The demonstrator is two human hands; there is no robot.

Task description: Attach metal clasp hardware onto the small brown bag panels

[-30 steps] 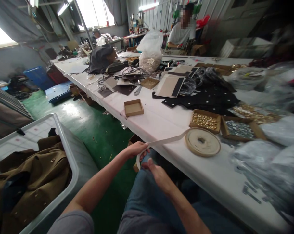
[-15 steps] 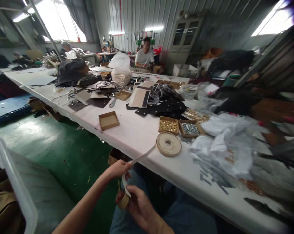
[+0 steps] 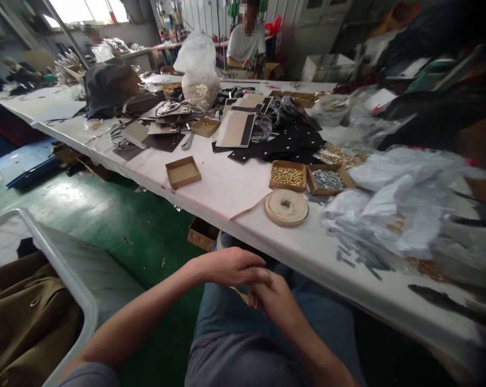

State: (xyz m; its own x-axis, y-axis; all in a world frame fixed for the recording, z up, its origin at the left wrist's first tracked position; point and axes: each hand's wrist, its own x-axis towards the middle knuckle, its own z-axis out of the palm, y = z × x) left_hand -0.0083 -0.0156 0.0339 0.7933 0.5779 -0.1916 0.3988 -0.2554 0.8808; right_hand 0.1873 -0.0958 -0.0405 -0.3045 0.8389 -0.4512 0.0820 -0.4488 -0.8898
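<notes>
A flat roll of beige webbing tape [image 3: 287,207] lies near the table's front edge. From it a strip [image 3: 248,211] runs left, drops over the edge and passes behind my left wrist. Above my lap, my left hand [image 3: 237,267] is closed, its fingertips touching my right hand and the tape partly hidden beneath. My right hand [image 3: 274,295] is closed around the gathered tape end [image 3: 241,294], a bit of which shows below my left palm.
An open cardboard tray [image 3: 183,172] sits left of the roll. Behind the roll are trays of gold studs [image 3: 287,176] and silver studs [image 3: 327,181]. Plastic bags [image 3: 404,188] lie on the right. A grey bin [image 3: 92,301] stands at my left. A person [image 3: 246,45] sits across the table.
My hands have come together and moved right, the left now over the right. The strip has slackened from a straight pull and droops over the table edge. The view has tilted down.
</notes>
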